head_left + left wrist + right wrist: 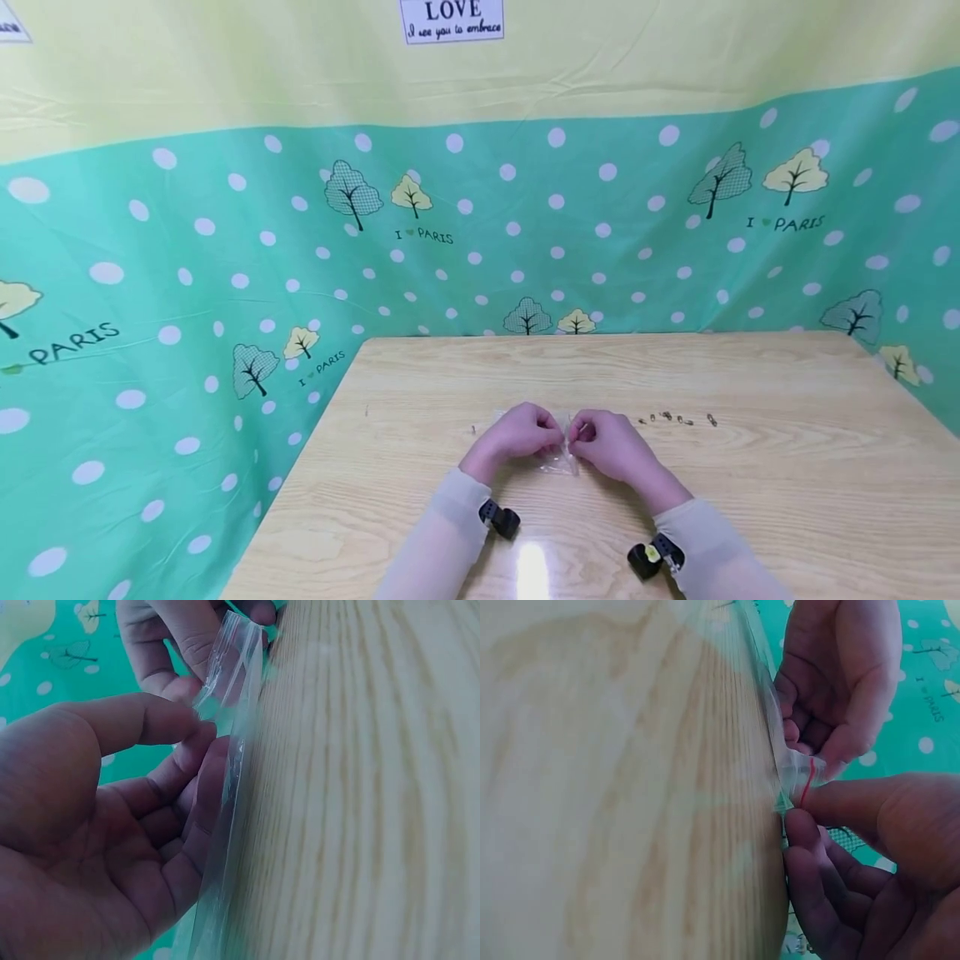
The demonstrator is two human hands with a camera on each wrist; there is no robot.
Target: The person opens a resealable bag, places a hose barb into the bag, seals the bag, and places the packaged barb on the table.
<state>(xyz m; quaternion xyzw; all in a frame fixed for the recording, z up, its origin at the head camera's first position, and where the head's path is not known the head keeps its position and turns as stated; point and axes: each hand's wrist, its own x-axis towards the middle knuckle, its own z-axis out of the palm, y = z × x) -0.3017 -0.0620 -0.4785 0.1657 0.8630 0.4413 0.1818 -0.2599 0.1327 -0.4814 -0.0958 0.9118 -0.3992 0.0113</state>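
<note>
A clear plastic zip bag [558,463] with a red line along its mouth [808,782] lies low over the table between the two hands. My left hand [522,433] pinches the bag's edge between thumb and forefinger, the other fingers curled beside the film. Opposite it, my right hand [611,446] grips the mouth end with thumb and fingertips. In the left wrist view, the transparent film [238,761] runs along the left fingertips. Whether anything is inside the bag cannot be made out.
Several small metal pieces [667,416] lie in a loose row to the right of the hands on the wooden table [420,375]. A tiny piece [473,430] lies left of the bag. Behind the table hangs a green dotted cloth [480,225].
</note>
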